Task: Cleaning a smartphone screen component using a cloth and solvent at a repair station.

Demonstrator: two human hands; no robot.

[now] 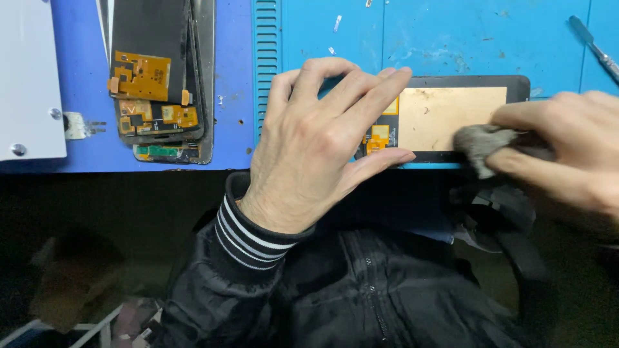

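Blue mat: screen panel long axis left-right; left hand splayed, pinning left end; right hand pinching grey cloth at right end.

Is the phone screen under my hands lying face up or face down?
Face down: the screen panel shows its copper backing and orange flex cable upward.

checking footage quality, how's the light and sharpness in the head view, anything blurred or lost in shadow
Head view: the blue mat is evenly and brightly lit, without harsh glare; the left hand and the screen panel it presses are sharp; the right hand and its grey cloth look slightly motion-blurred; the lower half, black jacket and floor, sinks into dark shadow with little detail.
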